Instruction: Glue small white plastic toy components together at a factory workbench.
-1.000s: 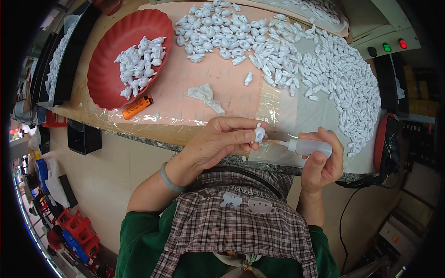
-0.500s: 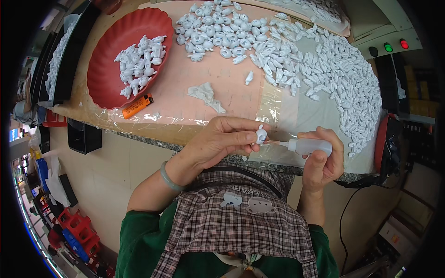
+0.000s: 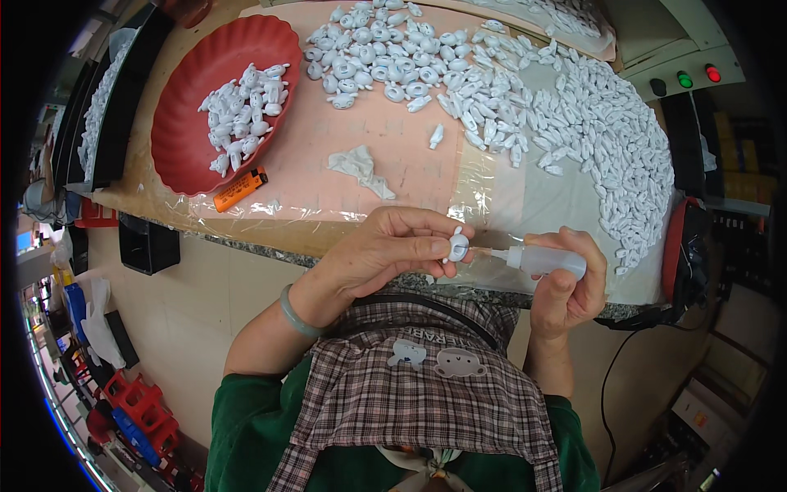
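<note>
Between the thumb and fingers of my left hand (image 3: 393, 250) is a small white figurine head (image 3: 458, 245), its hollow side turned to the right. My right hand (image 3: 574, 279) grips a translucent squeeze bottle (image 3: 548, 261), laid nearly level. Its thin nozzle points left and reaches the head or stops just short; I cannot tell which. Beyond my hands lies a heap of white heads (image 3: 377, 53), and to its right a wide spread of small white figurine bodies (image 3: 607, 123). One loose white piece (image 3: 436, 136) lies apart from them.
A red scalloped tray (image 3: 176, 107) at the left holds several white figurines (image 3: 244, 111). Near it lie an orange lighter (image 3: 240, 190) and a crumpled tissue (image 3: 361, 170). A red-and-black case (image 3: 687, 252) stands at the right edge. Green and red lights (image 3: 698, 76) show on a machine at far right.
The head in my left hand has turned slightly, showing its opening differently. My right hand and the bottle have shifted only a little to the left.
</note>
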Action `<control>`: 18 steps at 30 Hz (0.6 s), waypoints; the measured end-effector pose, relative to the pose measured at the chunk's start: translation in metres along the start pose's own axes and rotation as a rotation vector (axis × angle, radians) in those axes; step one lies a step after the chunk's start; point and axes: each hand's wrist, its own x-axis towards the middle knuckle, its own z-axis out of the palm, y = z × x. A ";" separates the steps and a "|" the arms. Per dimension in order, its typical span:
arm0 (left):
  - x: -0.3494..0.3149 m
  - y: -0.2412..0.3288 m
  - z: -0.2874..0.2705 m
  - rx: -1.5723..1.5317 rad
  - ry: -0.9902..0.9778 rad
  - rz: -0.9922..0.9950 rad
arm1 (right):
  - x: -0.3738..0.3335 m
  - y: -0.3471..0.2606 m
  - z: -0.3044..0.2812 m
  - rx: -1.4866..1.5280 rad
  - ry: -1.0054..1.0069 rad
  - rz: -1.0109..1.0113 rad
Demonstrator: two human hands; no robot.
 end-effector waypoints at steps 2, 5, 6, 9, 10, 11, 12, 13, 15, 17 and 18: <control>0.000 -0.001 -0.001 0.005 -0.005 0.001 | -0.001 -0.002 -0.001 -0.031 -0.003 -0.017; 0.001 -0.001 -0.002 -0.026 -0.014 -0.005 | -0.003 -0.002 -0.001 -0.096 -0.002 -0.081; 0.001 -0.001 -0.002 -0.025 -0.014 -0.005 | -0.003 -0.001 -0.001 -0.130 0.003 -0.128; 0.001 -0.001 -0.003 -0.036 -0.015 -0.003 | 0.000 -0.003 -0.004 -0.222 -0.051 -0.244; 0.001 -0.001 -0.003 -0.043 0.000 -0.010 | 0.001 -0.004 -0.004 -0.222 -0.051 -0.245; 0.001 -0.001 -0.002 -0.050 0.015 -0.018 | 0.001 -0.006 -0.004 -0.232 -0.051 -0.264; 0.001 -0.001 -0.002 -0.050 0.015 -0.018 | 0.002 -0.007 -0.004 -0.242 -0.052 -0.283; 0.001 -0.001 -0.001 -0.048 0.044 -0.021 | 0.002 -0.008 -0.004 -0.242 -0.051 -0.283; 0.001 -0.002 -0.001 -0.046 0.073 -0.023 | 0.002 -0.008 -0.004 -0.270 -0.067 -0.316; 0.001 -0.002 -0.001 -0.044 0.080 -0.021 | 0.003 -0.009 -0.004 -0.278 -0.075 -0.333; 0.002 -0.002 -0.001 -0.045 0.080 -0.021 | 0.003 -0.009 -0.005 -0.286 -0.083 -0.350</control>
